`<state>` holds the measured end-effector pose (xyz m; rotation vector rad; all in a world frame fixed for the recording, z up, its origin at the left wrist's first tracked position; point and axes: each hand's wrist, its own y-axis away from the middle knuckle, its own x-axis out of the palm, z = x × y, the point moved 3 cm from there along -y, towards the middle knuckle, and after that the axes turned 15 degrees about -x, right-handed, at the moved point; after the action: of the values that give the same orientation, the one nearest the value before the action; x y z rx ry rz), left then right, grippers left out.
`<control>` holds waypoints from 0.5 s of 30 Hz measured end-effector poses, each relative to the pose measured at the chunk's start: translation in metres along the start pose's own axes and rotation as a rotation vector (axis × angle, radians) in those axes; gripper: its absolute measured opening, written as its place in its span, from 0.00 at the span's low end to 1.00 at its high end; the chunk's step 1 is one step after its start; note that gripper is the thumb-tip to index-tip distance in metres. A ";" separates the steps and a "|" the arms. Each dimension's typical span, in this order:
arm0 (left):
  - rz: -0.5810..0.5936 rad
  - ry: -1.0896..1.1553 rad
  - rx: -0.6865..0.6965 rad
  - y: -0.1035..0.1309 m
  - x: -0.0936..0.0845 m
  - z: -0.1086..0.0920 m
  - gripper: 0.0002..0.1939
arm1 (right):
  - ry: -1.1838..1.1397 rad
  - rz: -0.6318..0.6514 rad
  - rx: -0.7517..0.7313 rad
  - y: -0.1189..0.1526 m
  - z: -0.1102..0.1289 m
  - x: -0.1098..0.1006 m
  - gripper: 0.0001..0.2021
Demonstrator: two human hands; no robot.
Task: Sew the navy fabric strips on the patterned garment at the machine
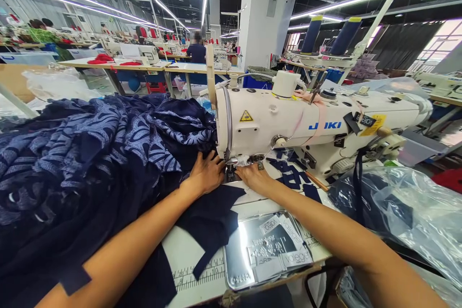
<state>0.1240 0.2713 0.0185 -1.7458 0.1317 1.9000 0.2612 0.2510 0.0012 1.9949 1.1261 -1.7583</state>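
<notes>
A white sewing machine (263, 115) stands in front of me, its presser foot (230, 172) low between my hands. My left hand (206, 174) is at the left of the foot, fingers bent and closed on dark navy fabric (212, 211). From the right, my right hand (254, 177) reaches to the foot with its fingers together; what they pinch is hidden. The navy fabric spreads under my left wrist and over the table's front. A large heap of navy garments with a light blue pattern (97, 139) lies at the left, against my left forearm.
A metal tin (238, 255) with white labels sits at the table's front. Small navy scraps (288, 175) lie right of the needle. A clear plastic bag (407, 202) bulges at the right. Two thread cones (311, 36) stand behind; a person (197, 53) is farther back.
</notes>
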 end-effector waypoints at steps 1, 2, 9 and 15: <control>-0.004 0.016 -0.004 0.000 0.000 0.000 0.13 | 0.019 0.007 -0.016 -0.001 0.001 -0.001 0.14; -0.008 0.033 -0.010 -0.001 0.001 -0.001 0.13 | 0.029 0.008 -0.023 -0.001 0.001 -0.002 0.14; 0.013 0.213 -0.085 0.012 -0.013 -0.002 0.15 | -0.002 0.034 -0.027 0.000 0.001 -0.010 0.13; 0.049 0.545 -0.045 0.052 -0.049 0.013 0.15 | -0.096 0.115 -0.119 0.000 -0.011 -0.009 0.12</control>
<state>0.0893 0.2168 0.0521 -2.2683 0.3348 1.4202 0.2694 0.2548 0.0120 1.8466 1.0392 -1.6704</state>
